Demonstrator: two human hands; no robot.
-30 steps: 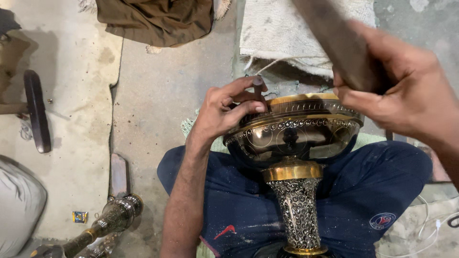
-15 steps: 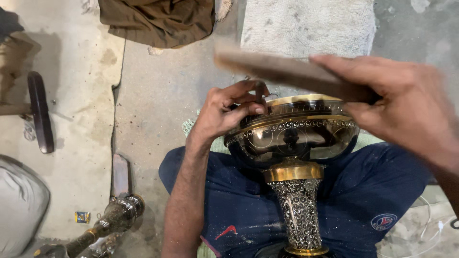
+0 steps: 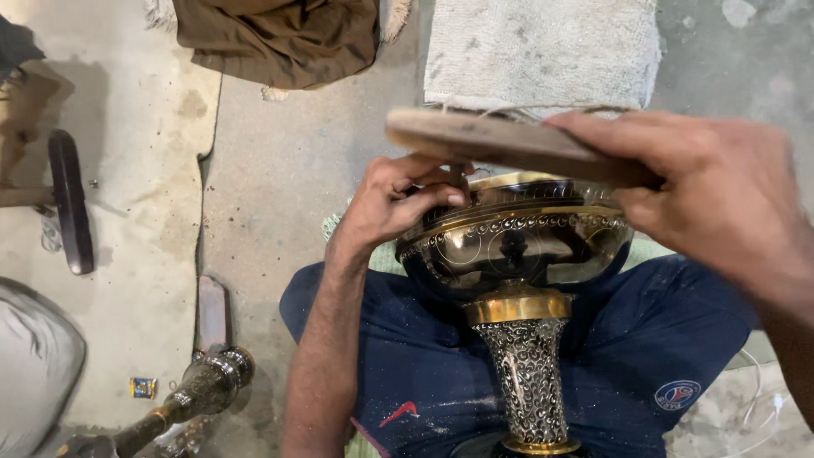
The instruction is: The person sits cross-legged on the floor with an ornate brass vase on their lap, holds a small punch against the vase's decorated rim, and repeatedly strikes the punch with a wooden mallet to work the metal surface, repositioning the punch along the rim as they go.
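Note:
A brass goblet-shaped vessel (image 3: 517, 246) with an engraved bowl and patterned stem rests on my lap. My left hand (image 3: 398, 203) pinches a small chisel-like tool (image 3: 459, 176) against the bowl's far rim; most of the tool is hidden by my fingers. My right hand (image 3: 721, 195) grips a flat wooden stick (image 3: 500, 144), which lies nearly level just above my left hand and the rim.
A grey mat (image 3: 543, 51) and a brown cloth (image 3: 280, 38) lie on the concrete floor ahead. Another engraved metal piece (image 3: 182, 399) lies at lower left beside a flat bar (image 3: 212, 309). A dark curved tool (image 3: 72, 199) sits at far left.
My right hand has swung the wooden stick down from a raised, steep angle to nearly level over the tool. My left hand and the vessel have stayed put.

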